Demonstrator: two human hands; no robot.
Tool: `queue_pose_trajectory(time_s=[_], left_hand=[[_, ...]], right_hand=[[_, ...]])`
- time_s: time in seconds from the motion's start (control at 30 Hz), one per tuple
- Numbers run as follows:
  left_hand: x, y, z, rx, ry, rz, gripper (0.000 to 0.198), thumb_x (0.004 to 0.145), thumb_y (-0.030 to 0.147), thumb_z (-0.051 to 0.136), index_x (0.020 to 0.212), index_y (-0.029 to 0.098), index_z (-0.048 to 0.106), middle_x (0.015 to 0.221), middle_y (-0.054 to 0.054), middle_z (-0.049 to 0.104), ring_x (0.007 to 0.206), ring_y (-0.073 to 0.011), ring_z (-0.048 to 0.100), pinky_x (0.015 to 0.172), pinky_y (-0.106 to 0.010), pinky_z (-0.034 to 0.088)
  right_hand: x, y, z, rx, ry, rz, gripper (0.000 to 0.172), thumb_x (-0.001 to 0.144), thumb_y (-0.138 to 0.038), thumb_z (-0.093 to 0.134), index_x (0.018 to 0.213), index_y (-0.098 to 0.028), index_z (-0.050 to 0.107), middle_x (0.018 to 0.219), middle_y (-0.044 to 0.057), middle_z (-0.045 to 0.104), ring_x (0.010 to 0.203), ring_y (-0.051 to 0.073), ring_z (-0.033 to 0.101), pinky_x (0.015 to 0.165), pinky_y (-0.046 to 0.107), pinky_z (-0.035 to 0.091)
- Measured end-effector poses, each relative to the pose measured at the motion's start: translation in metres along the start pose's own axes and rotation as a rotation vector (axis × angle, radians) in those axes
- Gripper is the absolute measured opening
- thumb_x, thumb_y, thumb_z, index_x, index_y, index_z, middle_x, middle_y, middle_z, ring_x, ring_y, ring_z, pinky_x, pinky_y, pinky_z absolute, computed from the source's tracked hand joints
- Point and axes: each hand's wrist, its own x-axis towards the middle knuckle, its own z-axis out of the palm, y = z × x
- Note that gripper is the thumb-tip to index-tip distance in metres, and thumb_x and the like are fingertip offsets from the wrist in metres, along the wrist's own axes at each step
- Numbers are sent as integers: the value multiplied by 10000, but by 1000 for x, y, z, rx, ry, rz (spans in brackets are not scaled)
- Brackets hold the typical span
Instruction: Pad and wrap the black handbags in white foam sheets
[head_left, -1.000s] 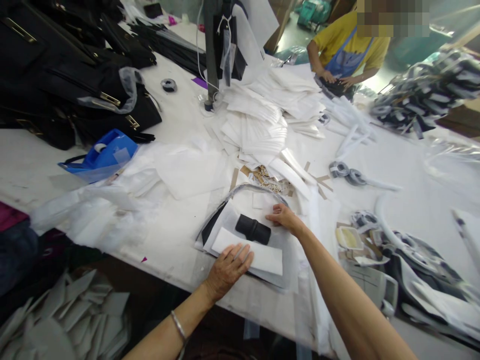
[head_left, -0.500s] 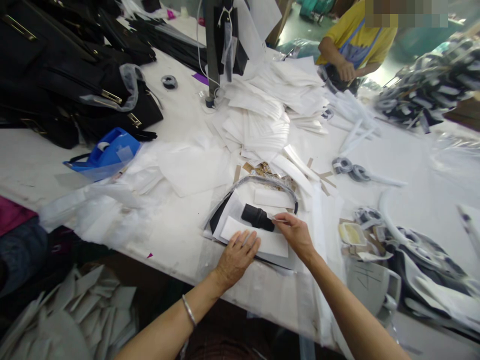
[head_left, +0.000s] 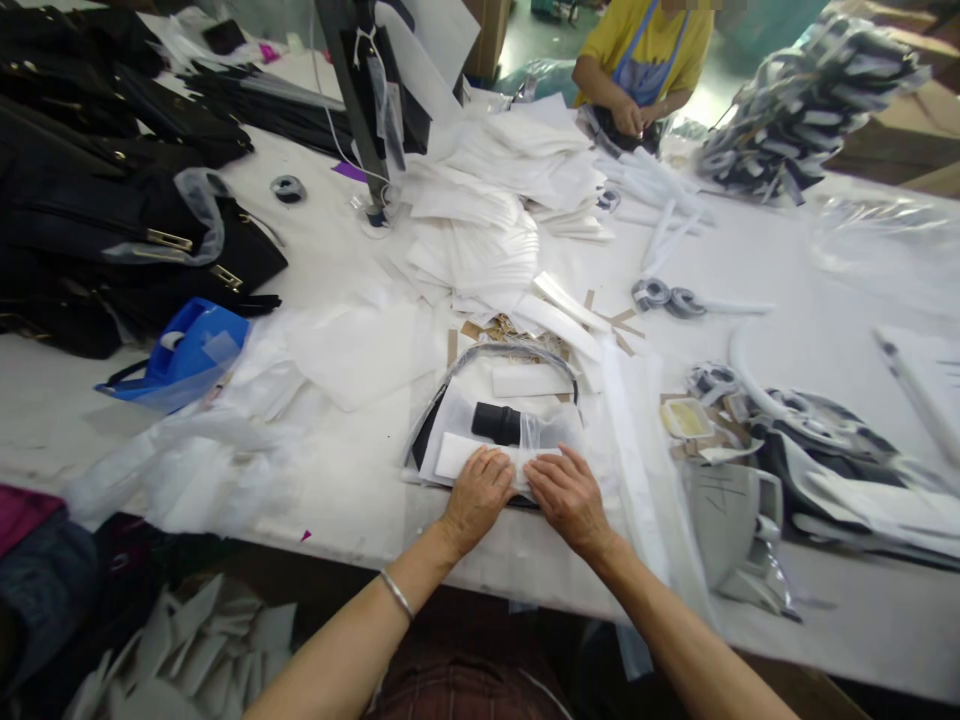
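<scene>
A black handbag [head_left: 417, 442] lies flat near the table's front edge, its film-wrapped handle [head_left: 510, 348] arched away from me. On it are pale sheets and a folded white paper strip [head_left: 454, 455]. My left hand [head_left: 480, 490] lies on this strip with fingers stretched out. Beside it, my right hand [head_left: 568, 492] presses down with fingers extended. A translucent sheet [head_left: 536, 428] runs from under the right fingers over part of a black strap-like piece [head_left: 495, 423]. Whatever lies under both sets of fingertips is hidden.
White sheets [head_left: 487, 230] are piled beyond the bag, near a dark post [head_left: 360, 110]. Black bags [head_left: 90, 220] and a blue holder [head_left: 195, 350] stand left. A tape dispenser [head_left: 724, 520] sits right. Opposite, a person in a yellow shirt [head_left: 600, 55] works.
My right hand has come down and towards me, beside the left hand, and a translucent sheet now covers part of the black piece. The camera view has shifted.
</scene>
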Motion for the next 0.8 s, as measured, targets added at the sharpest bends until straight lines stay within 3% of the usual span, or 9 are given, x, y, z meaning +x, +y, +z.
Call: queue_pose_trajectory(time_s=[0.2, 0.33, 0.47, 0.57, 0.7, 0.8], left_hand=[[-1, -5, 2, -69, 12, -5, 192, 916, 214, 568, 1099, 155, 569, 1112, -83, 628, 1144, -235, 563, 1071, -465, 427], [-3, -9, 0, -103, 0, -12, 290, 932, 248, 550, 1208, 157, 538, 1166, -106, 622, 1184, -223, 547, 1083, -474, 413], [-7, -16, -6, -89, -94, 149, 503, 933, 361, 561, 1397, 222, 429, 1399, -114, 525, 1341, -228, 436, 1135, -513, 323], [-12, -20, -5, -41, -119, 262, 452, 967, 342, 504, 1404, 249, 437, 1422, -86, 528, 1394, -215, 380, 1161, -551, 244], [-16, -22, 0, -53, -67, 277, 358, 1003, 236, 415, 1347, 267, 511, 1361, -52, 592, 1380, -190, 408, 1168, -551, 221], [-16, -23, 1, -68, -53, 289, 355, 1005, 233, 413, 1335, 297, 526, 1365, -33, 591, 1383, -195, 406, 1166, -555, 229]], right_hand=[[-4, -7, -9, 3, -18, -8, 240, 901, -157, 557, 1055, -285, 689, 943, -8, 741, 1011, 179, 646, 1151, 489, 309], [-12, -19, -12, -19, -52, 33, 256, 913, -168, 542, 1095, -284, 680, 967, 7, 730, 1027, 185, 636, 1156, 499, 309], [-18, -29, -6, -82, -68, 87, 293, 910, -185, 554, 1180, -247, 650, 1089, 54, 709, 1146, 231, 593, 1146, 506, 329], [-25, -35, -6, -109, -42, 84, 324, 904, -163, 553, 1215, -215, 627, 1158, 74, 694, 1194, 250, 571, 1129, 508, 354], [-53, -52, -14, -48, 78, 113, 323, 890, -119, 553, 1170, -255, 638, 1074, 36, 724, 1108, 211, 622, 1113, 495, 375], [-86, -70, -10, -1, 37, 142, 289, 889, -123, 547, 1110, -276, 654, 994, 23, 733, 1010, 191, 656, 1059, 465, 434]])
